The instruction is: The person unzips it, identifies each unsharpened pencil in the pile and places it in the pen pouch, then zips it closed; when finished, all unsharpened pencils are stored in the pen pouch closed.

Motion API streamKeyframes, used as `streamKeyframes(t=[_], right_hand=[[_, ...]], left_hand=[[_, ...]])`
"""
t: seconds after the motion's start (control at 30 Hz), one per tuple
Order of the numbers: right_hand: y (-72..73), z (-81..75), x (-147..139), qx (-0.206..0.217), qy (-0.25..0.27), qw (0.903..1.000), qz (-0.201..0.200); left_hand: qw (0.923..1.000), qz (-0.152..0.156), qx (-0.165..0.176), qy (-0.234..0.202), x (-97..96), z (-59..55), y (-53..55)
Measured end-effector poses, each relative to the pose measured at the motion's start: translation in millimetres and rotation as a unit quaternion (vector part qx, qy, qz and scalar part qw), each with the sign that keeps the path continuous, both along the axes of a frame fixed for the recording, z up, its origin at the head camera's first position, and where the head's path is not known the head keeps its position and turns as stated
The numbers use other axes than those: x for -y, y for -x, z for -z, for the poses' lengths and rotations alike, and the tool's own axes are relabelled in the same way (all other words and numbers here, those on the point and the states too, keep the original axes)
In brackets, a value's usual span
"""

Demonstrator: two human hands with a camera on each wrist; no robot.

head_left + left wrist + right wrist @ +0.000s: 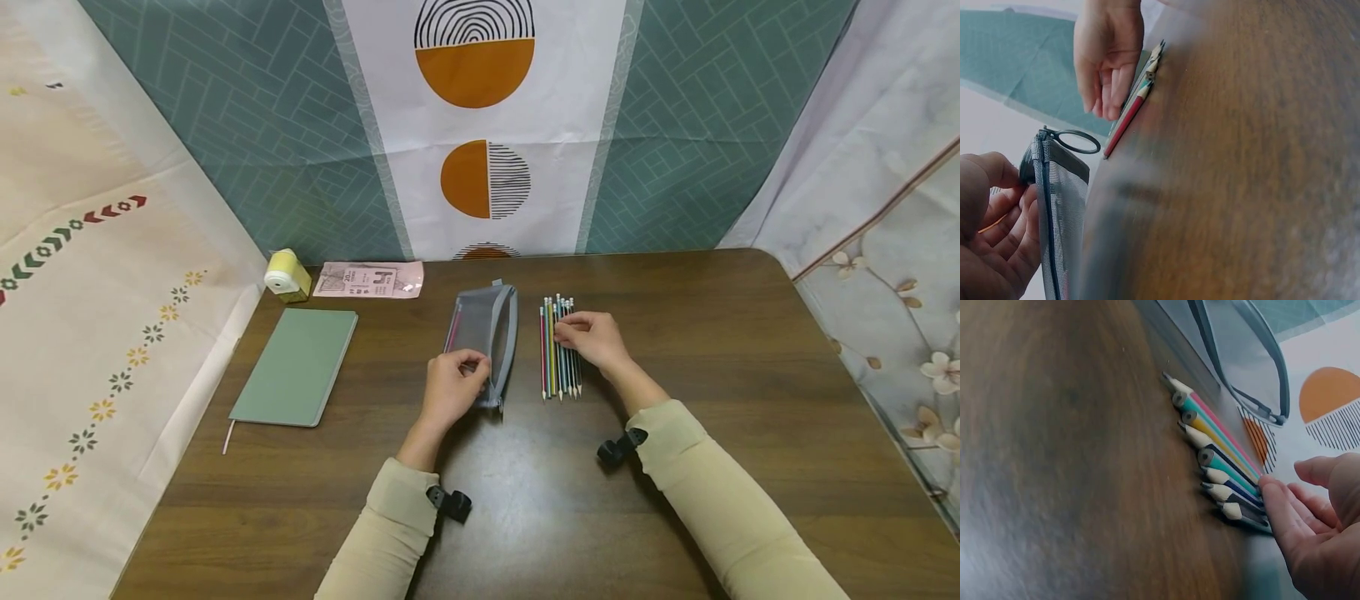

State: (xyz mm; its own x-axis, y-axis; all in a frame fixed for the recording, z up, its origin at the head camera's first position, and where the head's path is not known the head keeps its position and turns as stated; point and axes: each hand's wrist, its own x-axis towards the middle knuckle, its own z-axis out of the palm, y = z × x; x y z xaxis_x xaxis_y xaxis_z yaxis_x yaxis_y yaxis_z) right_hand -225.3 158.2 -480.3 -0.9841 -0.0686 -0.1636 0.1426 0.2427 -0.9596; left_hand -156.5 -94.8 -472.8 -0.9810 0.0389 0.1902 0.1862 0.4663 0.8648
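Observation:
A grey mesh pencil case (471,312) with a zipper lies in the middle of the table, its zipped side gaping and a pink item showing through the mesh. My left hand (452,385) pinches its near edge between thumb and fingers; the left wrist view shows the zipper's ring pull (1079,141) close by. Right of the case, several pencils (551,362) lie side by side in a row, some tips and some blunt ends facing me. My right hand (1325,519) rests its fingertips on the pencils, with the thumb held apart from them.
At the left lies a green notebook (296,367) with a ribbon marker. Behind it are a small yellow container (287,277) and a flat pink packet (369,280). A patterned cloth (300,150) hangs along the table's back edge.

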Motion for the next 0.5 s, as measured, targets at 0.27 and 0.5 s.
streamKeyframes(t=[0.27,0.5], right_hand=[[1.3,1.2,-8.1,-0.034,-0.08,0.9962,0.001],[-0.3,1.1,-9.9,-0.049,-0.125,0.9909,0.007]], left_hand=[[1.0,-0.002,0.007,-0.001,1.1,-0.1,-0.2],[1.0,0.0,0.004,0.001,1.6,0.0,0.0]])
